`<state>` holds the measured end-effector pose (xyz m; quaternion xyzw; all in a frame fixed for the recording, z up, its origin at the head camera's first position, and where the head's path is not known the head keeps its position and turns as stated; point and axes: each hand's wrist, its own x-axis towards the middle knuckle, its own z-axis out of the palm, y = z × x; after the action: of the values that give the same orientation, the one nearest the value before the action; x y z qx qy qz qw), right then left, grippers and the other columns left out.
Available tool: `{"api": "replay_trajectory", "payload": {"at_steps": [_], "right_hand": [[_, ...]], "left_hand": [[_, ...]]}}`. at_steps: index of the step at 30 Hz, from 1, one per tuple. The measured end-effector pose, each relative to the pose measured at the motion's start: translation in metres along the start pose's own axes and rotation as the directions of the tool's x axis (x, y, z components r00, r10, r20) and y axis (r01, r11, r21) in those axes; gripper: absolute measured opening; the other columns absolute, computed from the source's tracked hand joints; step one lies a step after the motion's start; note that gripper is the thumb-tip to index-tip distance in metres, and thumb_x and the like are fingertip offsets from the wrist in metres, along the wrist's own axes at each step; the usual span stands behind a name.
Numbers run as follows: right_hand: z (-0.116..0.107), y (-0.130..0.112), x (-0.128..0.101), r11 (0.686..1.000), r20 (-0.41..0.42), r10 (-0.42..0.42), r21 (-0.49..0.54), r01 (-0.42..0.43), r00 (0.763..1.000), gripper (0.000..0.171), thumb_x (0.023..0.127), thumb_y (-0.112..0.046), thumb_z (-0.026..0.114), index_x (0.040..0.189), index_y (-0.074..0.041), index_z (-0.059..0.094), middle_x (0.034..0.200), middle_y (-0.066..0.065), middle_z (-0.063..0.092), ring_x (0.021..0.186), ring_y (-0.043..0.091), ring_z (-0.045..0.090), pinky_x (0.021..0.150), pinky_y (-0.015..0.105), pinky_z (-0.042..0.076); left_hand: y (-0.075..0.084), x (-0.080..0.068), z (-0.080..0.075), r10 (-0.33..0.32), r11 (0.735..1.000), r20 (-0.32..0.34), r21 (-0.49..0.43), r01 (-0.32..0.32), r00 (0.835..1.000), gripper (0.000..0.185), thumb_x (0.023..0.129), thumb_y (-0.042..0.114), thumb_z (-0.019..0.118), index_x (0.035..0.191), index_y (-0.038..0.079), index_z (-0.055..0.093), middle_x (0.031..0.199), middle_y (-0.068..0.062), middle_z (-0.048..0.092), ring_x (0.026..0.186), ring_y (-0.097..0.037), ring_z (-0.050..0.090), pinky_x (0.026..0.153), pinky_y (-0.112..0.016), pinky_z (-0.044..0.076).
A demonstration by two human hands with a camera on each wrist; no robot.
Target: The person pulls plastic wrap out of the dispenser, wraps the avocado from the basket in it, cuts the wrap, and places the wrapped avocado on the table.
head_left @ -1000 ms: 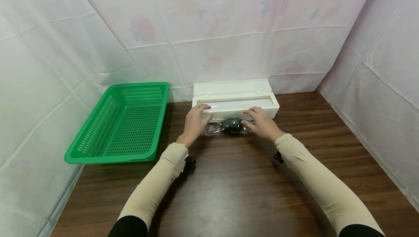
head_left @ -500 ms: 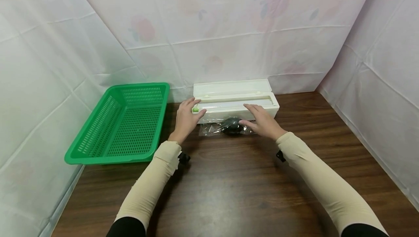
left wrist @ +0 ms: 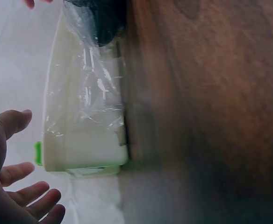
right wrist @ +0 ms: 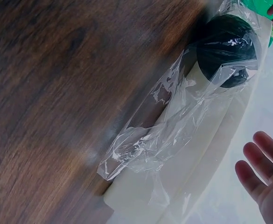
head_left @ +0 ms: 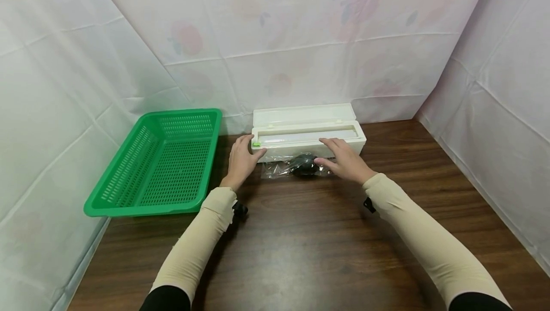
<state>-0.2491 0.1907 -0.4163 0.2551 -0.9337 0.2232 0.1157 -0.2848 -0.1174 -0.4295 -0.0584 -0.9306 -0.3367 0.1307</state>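
Note:
A white cling film dispenser (head_left: 309,149) stands at the back of the table with its lid tipped back and a pale roll (head_left: 307,137) inside. A green slider (left wrist: 38,153) sits at its left end. Against its front lies a dark, rounded object (head_left: 304,165) wrapped in clear film (left wrist: 92,93); its kind is hard to make out. My left hand (head_left: 241,162) is beside the dispenser's left end, fingers spread and holding nothing, thumb near the slider. My right hand (head_left: 347,162) hovers at the front right, fingers extended, thumb tip close to the wrapped object.
To the left of the dispenser is a green perforated plastic basket (head_left: 206,158). White patterned cloth (head_left: 279,62) hangs behind the brown wooden table (head_left: 301,244) and along both sides.
My left hand has moved left, away from the film's end to the dispenser's left end, uncovering the green slider. My right hand has barely shifted, its fingers slightly straighter.

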Motion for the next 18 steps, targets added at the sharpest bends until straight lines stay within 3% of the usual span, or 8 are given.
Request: {"api": "replay_trajectory", "payload": {"at_steps": [18], "right_hand": [[0.001, 0.0, -0.003, 1.0, 0.012, 0.017, 0.005, -0.017, 1.0, 0.059, 0.094, -0.039, 0.063, 0.139, -0.002, 0.051, 0.127, 0.02, 0.059, 0.119, 0.036, 0.054, 0.101, 0.051, 0.044]], "left_hand": [[-0.011, 0.003, 0.011, -0.079, 0.997, 0.046, 0.0, 0.079, 0.996, 0.071, 0.087, 0.045, 0.07, 0.142, 0.006, 0.047, 0.136, -0.018, 0.054, 0.126, -0.036, 0.05, 0.106, -0.05, 0.039]]}}
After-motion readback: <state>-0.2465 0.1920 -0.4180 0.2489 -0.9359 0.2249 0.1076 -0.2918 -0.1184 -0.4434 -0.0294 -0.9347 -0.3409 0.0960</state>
